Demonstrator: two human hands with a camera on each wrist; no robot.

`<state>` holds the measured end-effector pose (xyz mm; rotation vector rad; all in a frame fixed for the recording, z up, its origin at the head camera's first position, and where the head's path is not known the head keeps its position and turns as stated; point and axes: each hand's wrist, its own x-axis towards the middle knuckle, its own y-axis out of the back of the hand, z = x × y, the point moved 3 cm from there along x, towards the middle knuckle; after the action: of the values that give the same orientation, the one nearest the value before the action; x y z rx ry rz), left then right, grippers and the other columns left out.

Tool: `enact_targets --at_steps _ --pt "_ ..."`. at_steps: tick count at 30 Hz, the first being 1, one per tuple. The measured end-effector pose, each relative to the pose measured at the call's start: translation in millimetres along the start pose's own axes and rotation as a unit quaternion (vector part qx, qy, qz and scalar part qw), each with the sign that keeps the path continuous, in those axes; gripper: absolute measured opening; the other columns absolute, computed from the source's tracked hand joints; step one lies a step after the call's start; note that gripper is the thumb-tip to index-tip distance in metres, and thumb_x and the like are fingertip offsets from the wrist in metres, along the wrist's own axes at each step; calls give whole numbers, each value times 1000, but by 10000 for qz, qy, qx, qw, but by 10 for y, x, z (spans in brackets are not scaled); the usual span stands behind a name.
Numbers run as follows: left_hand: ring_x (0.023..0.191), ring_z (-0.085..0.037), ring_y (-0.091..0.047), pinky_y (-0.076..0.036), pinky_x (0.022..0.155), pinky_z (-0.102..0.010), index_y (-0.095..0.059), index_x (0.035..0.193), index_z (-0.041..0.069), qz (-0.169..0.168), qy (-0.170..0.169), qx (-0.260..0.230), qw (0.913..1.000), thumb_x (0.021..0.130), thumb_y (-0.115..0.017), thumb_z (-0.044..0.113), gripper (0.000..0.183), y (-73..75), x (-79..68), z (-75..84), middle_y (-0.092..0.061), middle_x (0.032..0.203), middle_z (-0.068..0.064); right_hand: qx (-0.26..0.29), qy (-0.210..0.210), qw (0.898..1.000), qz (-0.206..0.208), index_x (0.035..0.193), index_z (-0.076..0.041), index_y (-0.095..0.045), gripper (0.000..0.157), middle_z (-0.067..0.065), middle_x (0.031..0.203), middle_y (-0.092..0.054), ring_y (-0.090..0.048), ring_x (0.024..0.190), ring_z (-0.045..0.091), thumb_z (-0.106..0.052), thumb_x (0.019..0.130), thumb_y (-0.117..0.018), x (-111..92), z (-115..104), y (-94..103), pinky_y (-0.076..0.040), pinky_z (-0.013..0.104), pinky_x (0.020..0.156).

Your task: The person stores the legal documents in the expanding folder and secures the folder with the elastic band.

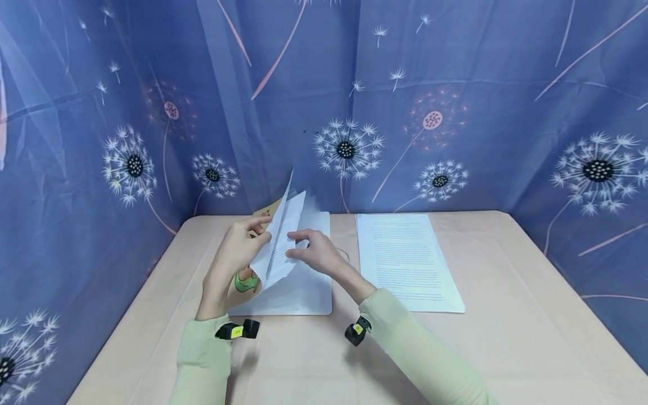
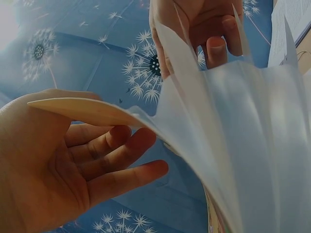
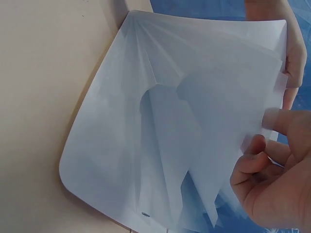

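A display folder (image 1: 304, 295) of clear plastic sleeves lies on the table at centre left, its tan cover (image 1: 245, 280) with a cartoon picture raised on the left. My left hand (image 1: 236, 247) holds that cover along its edge, between thumb and fingers. Opposite it, my right hand (image 1: 321, 253) pinches the edge of a sleeve (image 3: 228, 92) with thumb and forefinger. Several sleeves stand fanned upright between the hands, and a printed sheet (image 1: 280, 260) shows among them. In the left wrist view, the sleeves (image 2: 243, 141) bulge apart at their edges.
A stack of printed paper (image 1: 405, 261) lies flat to the right of the folder. The table (image 1: 506, 337) has a pale cloth. Behind it and along both sides hangs a blue curtain (image 1: 283, 129) with dandelions.
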<state>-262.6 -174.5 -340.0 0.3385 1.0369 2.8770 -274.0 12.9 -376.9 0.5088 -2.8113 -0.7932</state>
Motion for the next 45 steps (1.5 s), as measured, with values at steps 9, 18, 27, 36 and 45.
enact_targets --at_steps 9,18,27,36,45 --pt "47 -14 -36 -32 40 -29 -58 141 17 -133 121 -117 9998 93 -53 20 48 3 2 -12 -62 98 -7 -240 426 9983 309 136 -12 -62 44 10 121 -64 -55 77 16 -26 94 -66 -66 -33 102 -47 27 69" --pt "48 -15 -38 -34 41 -29 -58 140 18 -146 133 -99 9998 94 -52 21 47 10 -4 -3 -62 100 -7 -174 562 9967 565 134 -12 -63 42 8 122 -64 -55 73 18 -23 94 -65 -180 -15 305 -47 27 67" --pt "49 -15 -38 -32 41 -29 -57 141 18 -180 108 -75 9998 94 -52 21 47 6 -12 -6 -61 100 -7 -83 415 9971 626 134 -11 -63 41 13 122 -65 -49 66 15 -23 95 -64 -321 129 521 -43 28 65" --pt "49 -16 -38 -32 40 -29 -57 141 19 -182 179 -70 9997 94 -52 21 48 11 -16 -16 -61 101 -7 -251 316 9960 793 132 -12 -64 39 10 118 -65 -51 70 17 -22 94 -65 -439 244 681 -44 29 66" --pt "52 -17 -39 -32 43 -28 -57 141 18 -171 133 -104 9997 94 -52 21 48 8 -9 -7 -62 100 -7 -268 176 9958 863 131 -12 -64 38 9 114 -65 -48 66 17 -22 95 -65 -583 448 848 -42 27 61"
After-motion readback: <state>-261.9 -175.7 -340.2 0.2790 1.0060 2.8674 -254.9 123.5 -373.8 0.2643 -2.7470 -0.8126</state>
